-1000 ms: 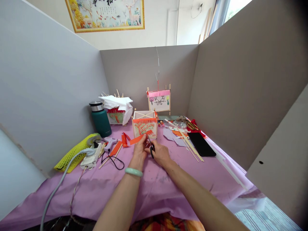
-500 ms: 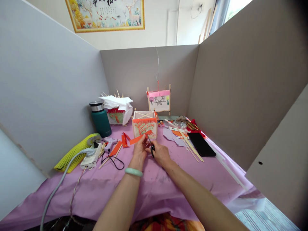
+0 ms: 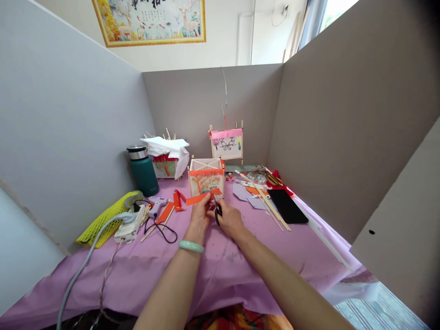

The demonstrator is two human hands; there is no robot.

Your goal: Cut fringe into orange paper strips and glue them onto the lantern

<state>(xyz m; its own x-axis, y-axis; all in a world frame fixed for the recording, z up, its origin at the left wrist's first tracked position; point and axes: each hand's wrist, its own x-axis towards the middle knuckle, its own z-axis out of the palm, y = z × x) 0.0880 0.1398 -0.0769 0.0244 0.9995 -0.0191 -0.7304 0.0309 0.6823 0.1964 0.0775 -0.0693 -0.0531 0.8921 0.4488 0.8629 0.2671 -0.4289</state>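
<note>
My left hand (image 3: 201, 212) is closed on a strip of orange paper (image 3: 195, 200), pinched between thumb and fingers. One end of the strip is cut into a fringe. In my right hand (image 3: 230, 219) are black-handled scissors (image 3: 217, 211), their blades pointing up at the fringed end. Whether the blades are parted is too small to tell. Just beyond my hands stands a stick-framed paper lantern (image 3: 206, 179) with an orange fringe along its top and a tree drawing on its front.
A pink-topped lantern (image 3: 227, 144) hangs from a wire behind. Left are a green bottle (image 3: 143, 172), a glue gun (image 3: 158, 205), a power strip (image 3: 129, 227) and folded orange paper (image 3: 178, 200). Right are wooden sticks (image 3: 271, 208), a black phone (image 3: 288, 206) and gold-handled scissors (image 3: 274, 178).
The paper strip and scissors have shifted slightly in my hands, and the strip's left part now lies a little flatter. The view has moved very slightly.
</note>
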